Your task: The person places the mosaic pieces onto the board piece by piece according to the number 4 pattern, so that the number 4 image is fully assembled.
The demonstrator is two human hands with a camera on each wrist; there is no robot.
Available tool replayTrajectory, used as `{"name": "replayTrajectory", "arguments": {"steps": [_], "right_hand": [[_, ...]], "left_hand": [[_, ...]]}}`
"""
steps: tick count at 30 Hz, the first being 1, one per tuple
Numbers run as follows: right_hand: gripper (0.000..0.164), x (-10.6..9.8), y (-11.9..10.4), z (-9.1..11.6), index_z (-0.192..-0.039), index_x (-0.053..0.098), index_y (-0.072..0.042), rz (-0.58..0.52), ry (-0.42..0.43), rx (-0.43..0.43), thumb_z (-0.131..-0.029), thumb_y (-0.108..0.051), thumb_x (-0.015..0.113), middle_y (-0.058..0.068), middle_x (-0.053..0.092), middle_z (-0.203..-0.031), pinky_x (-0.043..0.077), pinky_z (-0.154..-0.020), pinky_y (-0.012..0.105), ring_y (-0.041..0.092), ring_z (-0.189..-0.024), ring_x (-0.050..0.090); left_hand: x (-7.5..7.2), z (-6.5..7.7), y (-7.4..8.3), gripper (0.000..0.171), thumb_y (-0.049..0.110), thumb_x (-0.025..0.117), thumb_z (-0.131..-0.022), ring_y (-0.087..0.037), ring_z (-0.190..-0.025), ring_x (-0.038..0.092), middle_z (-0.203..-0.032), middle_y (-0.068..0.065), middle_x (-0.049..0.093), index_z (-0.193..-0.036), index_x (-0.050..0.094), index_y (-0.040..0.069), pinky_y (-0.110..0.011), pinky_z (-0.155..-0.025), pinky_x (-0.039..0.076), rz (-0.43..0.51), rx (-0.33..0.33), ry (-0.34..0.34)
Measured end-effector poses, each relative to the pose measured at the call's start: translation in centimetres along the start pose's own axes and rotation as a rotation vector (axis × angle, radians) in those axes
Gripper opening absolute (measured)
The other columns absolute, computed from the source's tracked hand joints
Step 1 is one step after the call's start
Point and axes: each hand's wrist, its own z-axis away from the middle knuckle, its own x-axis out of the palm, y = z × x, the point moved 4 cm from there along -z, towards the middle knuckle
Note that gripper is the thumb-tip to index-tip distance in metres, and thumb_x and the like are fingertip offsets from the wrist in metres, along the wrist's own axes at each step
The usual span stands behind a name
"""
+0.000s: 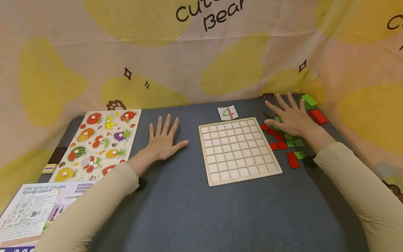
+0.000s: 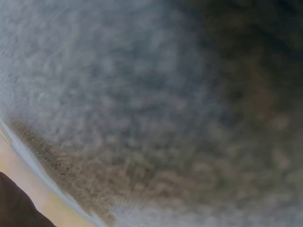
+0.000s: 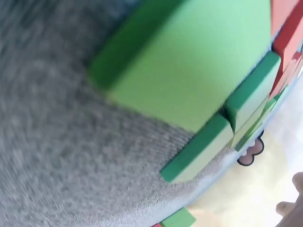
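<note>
In the head view my left hand (image 1: pixel 160 143) lies on the dark table with its fingers spread, holding nothing. To its right is a square wooden grid board (image 1: pixel 231 150) with pale cells. My right hand (image 1: pixel 291 119), fingers also spread, is over the far right part of the table and hides some of the small tiles there. Red tiles (image 1: pixel 274 146) and green tiles (image 1: pixel 294 143) lie loose along the board's right side. Behind the board is a small card (image 1: pixel 228 113) with a green and red grid pattern. A green tile (image 3: pixel 199 61) looms close in the right wrist view.
A fruit peg puzzle (image 1: pixel 108 141) lies at the left, with a printed box (image 1: pixel 31 210) nearer me. Larger green (image 1: pixel 309 102) and red (image 1: pixel 319 117) blocks sit at the far right edge. A patterned cloth (image 1: pixel 170 70) hangs behind the table.
</note>
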Motion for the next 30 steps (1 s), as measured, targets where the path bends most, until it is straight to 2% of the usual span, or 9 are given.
{"name": "replayTrajectory", "arguments": {"steps": [5,9,12,16,19,21,23,26,30], "right_hand": [[0.079,-0.6,0.6,0.1,-0.161,0.006,-0.030,-0.034,0.026,-0.001,-0.097,-0.070,0.029,0.016,-0.010,-0.168,-0.003,-0.109,0.082,0.052,-0.150,-0.014],[0.077,-1.3,1.2,-0.2,-0.161,0.013,-0.021,-0.090,0.061,-0.007,-0.100,-0.064,0.034,0.024,0.001,-0.166,0.005,-0.113,0.078,0.057,-0.149,0.002],[0.074,-1.6,1.7,-0.6,-0.160,0.018,-0.014,-0.149,0.061,-0.003,-0.102,-0.055,0.040,0.030,0.007,-0.164,0.015,-0.113,0.076,0.061,-0.145,0.014],[0.063,-1.5,2.3,-1.2,-0.156,0.028,-0.006,-0.226,0.024,0.009,-0.103,-0.032,0.050,0.034,0.022,-0.158,0.025,-0.110,0.072,0.058,-0.140,0.025],[0.050,-1.3,2.6,-1.5,-0.146,0.044,-0.001,-0.273,0.001,0.002,-0.098,-0.011,0.054,0.034,0.042,-0.146,0.037,-0.103,0.067,0.051,-0.131,0.041],[0.044,-1.2,2.7,-1.7,-0.137,0.054,0.000,-0.300,-0.012,-0.011,-0.093,0.000,0.052,0.032,0.054,-0.134,0.045,-0.093,0.059,0.045,-0.116,0.053],[0.043,-1.1,2.9,-1.7,-0.130,0.060,0.001,-0.322,-0.023,-0.026,-0.088,0.006,0.050,0.031,0.062,-0.123,0.048,-0.084,0.051,0.040,-0.101,0.060],[0.045,-0.9,3.2,-1.6,-0.125,0.063,0.001,-0.345,-0.063,-0.053,-0.083,0.011,0.050,0.030,0.065,-0.115,0.049,-0.079,0.045,0.037,-0.095,0.062],[0.043,-0.3,3.4,-1.5,-0.125,0.062,0.001,-0.395,-0.134,-0.064,-0.083,0.009,0.061,0.034,0.061,-0.120,0.052,-0.080,0.048,0.043,-0.103,0.060]], "left_hand": [[-0.4,-0.6,0.6,0.095,0.074,0.034,-0.094,-0.039,-0.153,-0.023,-0.166,-0.008,-0.024,-0.161,-0.007,0.021,-0.066,-0.121,-0.011,0.024,0.014,0.004],[-0.8,-1.5,1.6,0.096,0.072,0.036,-0.094,-0.036,-0.153,-0.024,-0.165,-0.008,-0.027,-0.159,-0.013,0.020,-0.062,-0.124,-0.007,0.049,0.047,-0.007],[-1.0,-2.2,2.8,0.100,0.066,0.045,-0.095,-0.036,-0.154,-0.020,-0.165,-0.011,-0.024,-0.159,-0.014,0.017,-0.059,-0.125,-0.001,0.091,0.109,-0.024],[-0.9,-3.1,4.3,0.104,0.055,0.058,-0.094,-0.037,-0.156,-0.012,-0.167,-0.016,-0.014,-0.159,-0.009,0.009,-0.056,-0.127,0.005,0.212,0.219,-0.065],[-0.6,-3.6,5.0,0.103,0.050,0.062,-0.093,-0.036,-0.157,-0.004,-0.168,-0.016,-0.006,-0.160,-0.004,0.005,-0.053,-0.127,0.008,0.302,0.270,-0.121],[-0.4,-3.7,5.3,0.102,0.048,0.065,-0.092,-0.034,-0.157,0.002,-0.169,-0.016,0.002,-0.160,0.002,0.005,-0.052,-0.128,0.010,0.348,0.283,-0.161],[-0.1,-3.8,5.4,0.101,0.046,0.067,-0.091,-0.033,-0.157,0.007,-0.168,-0.016,0.007,-0.160,0.006,0.004,-0.051,-0.128,0.012,0.361,0.294,-0.198],[0.3,-3.7,5.5,0.103,0.046,0.070,-0.088,-0.032,-0.157,0.010,-0.168,-0.016,0.010,-0.160,0.008,0.005,-0.049,-0.127,0.015,0.362,0.308,-0.244],[0.5,-3.5,5.6,0.108,0.046,0.074,-0.086,-0.031,-0.157,0.007,-0.168,-0.016,0.005,-0.160,0.008,0.004,-0.049,-0.128,0.015,0.354,0.327,-0.272]]}}
